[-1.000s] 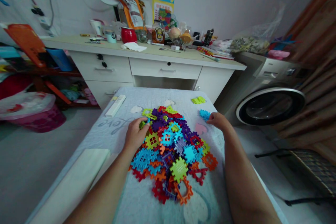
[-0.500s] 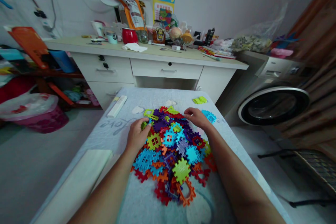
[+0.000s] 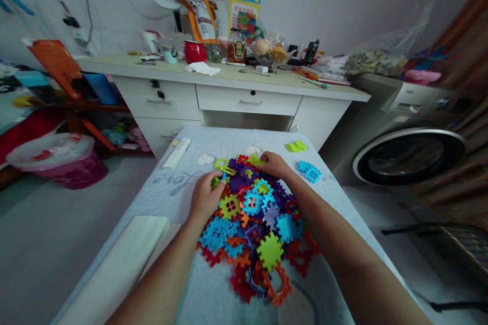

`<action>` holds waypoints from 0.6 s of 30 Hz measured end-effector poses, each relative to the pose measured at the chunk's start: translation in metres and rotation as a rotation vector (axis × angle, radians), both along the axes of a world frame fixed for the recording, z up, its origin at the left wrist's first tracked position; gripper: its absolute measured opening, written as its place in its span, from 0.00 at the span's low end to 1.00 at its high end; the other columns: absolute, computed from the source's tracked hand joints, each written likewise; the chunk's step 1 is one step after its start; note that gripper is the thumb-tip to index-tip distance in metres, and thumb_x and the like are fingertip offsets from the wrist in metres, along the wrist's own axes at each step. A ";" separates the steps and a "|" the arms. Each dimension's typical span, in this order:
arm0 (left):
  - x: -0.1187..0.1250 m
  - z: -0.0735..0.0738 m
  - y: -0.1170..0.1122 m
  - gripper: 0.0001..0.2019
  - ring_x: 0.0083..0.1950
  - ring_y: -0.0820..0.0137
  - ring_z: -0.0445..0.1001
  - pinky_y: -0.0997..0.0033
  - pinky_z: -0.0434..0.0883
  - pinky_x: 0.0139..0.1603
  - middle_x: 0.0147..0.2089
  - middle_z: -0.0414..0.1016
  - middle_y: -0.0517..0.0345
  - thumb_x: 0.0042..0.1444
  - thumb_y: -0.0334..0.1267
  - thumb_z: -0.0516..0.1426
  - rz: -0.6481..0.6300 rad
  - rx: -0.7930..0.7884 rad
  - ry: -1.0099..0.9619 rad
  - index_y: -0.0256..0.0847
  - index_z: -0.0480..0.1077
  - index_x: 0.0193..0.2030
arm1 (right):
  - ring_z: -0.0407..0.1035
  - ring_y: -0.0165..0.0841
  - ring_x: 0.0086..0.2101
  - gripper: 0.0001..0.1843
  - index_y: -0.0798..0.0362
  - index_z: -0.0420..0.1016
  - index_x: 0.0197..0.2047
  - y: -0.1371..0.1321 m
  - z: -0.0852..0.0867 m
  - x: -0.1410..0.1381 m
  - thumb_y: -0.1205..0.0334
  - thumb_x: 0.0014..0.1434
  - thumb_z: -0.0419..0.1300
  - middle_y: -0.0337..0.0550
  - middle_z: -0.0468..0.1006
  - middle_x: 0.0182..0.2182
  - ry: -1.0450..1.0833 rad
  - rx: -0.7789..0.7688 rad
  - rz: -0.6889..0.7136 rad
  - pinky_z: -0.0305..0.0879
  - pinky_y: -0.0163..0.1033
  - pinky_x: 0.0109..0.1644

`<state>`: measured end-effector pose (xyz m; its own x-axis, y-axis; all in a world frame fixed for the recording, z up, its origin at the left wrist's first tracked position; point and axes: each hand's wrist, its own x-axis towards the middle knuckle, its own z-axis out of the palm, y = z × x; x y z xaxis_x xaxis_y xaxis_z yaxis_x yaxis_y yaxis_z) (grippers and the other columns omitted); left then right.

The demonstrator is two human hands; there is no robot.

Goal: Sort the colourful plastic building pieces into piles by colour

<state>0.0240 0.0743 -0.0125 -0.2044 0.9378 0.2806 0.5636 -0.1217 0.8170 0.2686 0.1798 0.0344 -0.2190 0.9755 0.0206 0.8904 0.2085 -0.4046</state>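
Left hand (image 3: pixel 206 195) rests at the left edge of a pile (image 3: pixel 252 202) of toothed plastic pieces, its thumb and fingers curved around a green piece (image 3: pixel 215 182); whether it grips that piece, I cannot tell. Right hand (image 3: pixel 275 165) is at the far edge of the pile, fingers bent beside a yellow-green piece (image 3: pixel 254 160), and its grip is hidden too. Red, orange, blue, purple and green pieces overlap in the pile, which sits in the middle of a table under a pale blue cloth (image 3: pixel 160 203) with grey lettering.

Beyond the pile to the right, blue pieces (image 3: pixel 309 171) lie apart from it, with lime pieces (image 3: pixel 296 146) farther back. Left of the pile are a narrow white box (image 3: pixel 177 154) and, nearer the viewer, a flat white slab (image 3: pixel 133 244).

Past the pile and the table stands a white desk (image 3: pixel 229 79) with drawers, bearing a red cup (image 3: pixel 195 53), a jar (image 3: pixel 237 48) and an orange bag (image 3: pixel 196 12). Well right of the pile are a washing machine (image 3: pixel 412 155) and a brown curtain (image 3: pixel 457 177); well left of it, a pink bin (image 3: pixel 76 170) stands on the grey floor (image 3: pixel 133 177).
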 end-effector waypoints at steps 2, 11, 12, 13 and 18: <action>0.001 0.002 -0.001 0.17 0.54 0.59 0.72 0.56 0.65 0.61 0.50 0.77 0.50 0.53 0.46 0.54 0.000 0.001 -0.004 0.40 0.74 0.46 | 0.71 0.32 0.36 0.18 0.53 0.76 0.44 -0.001 0.001 0.005 0.56 0.51 0.69 0.43 0.80 0.39 0.030 -0.004 -0.006 0.62 0.33 0.38; -0.001 0.000 -0.001 0.16 0.55 0.60 0.71 0.56 0.65 0.61 0.50 0.77 0.51 0.54 0.45 0.55 -0.003 -0.004 -0.016 0.42 0.73 0.46 | 0.70 0.33 0.37 0.14 0.55 0.76 0.41 0.020 -0.006 0.064 0.63 0.50 0.68 0.43 0.77 0.38 0.061 0.142 -0.100 0.65 0.36 0.44; -0.001 0.000 0.000 0.16 0.55 0.60 0.71 0.56 0.65 0.61 0.51 0.77 0.51 0.54 0.45 0.55 -0.002 -0.004 -0.014 0.42 0.73 0.47 | 0.70 0.34 0.38 0.12 0.55 0.76 0.40 0.025 -0.006 0.072 0.63 0.50 0.68 0.44 0.77 0.37 0.046 0.171 -0.132 0.65 0.37 0.45; -0.001 0.000 0.000 0.16 0.55 0.59 0.71 0.56 0.65 0.61 0.51 0.76 0.51 0.54 0.45 0.54 -0.001 -0.005 -0.011 0.42 0.73 0.47 | 0.70 0.35 0.39 0.11 0.55 0.77 0.39 0.030 -0.006 0.079 0.64 0.50 0.67 0.44 0.76 0.37 0.027 0.201 -0.170 0.65 0.38 0.47; -0.001 0.000 0.000 0.17 0.56 0.59 0.71 0.55 0.65 0.61 0.51 0.77 0.51 0.54 0.45 0.54 -0.001 -0.009 -0.003 0.41 0.74 0.47 | 0.70 0.37 0.39 0.11 0.55 0.76 0.37 0.048 -0.001 0.104 0.64 0.50 0.68 0.49 0.74 0.39 -0.018 0.256 -0.364 0.65 0.41 0.50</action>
<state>0.0231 0.0743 -0.0128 -0.2044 0.9404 0.2716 0.5609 -0.1148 0.8199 0.3729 0.2279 0.0337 0.1354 0.9530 0.2710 0.9309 -0.0287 -0.3642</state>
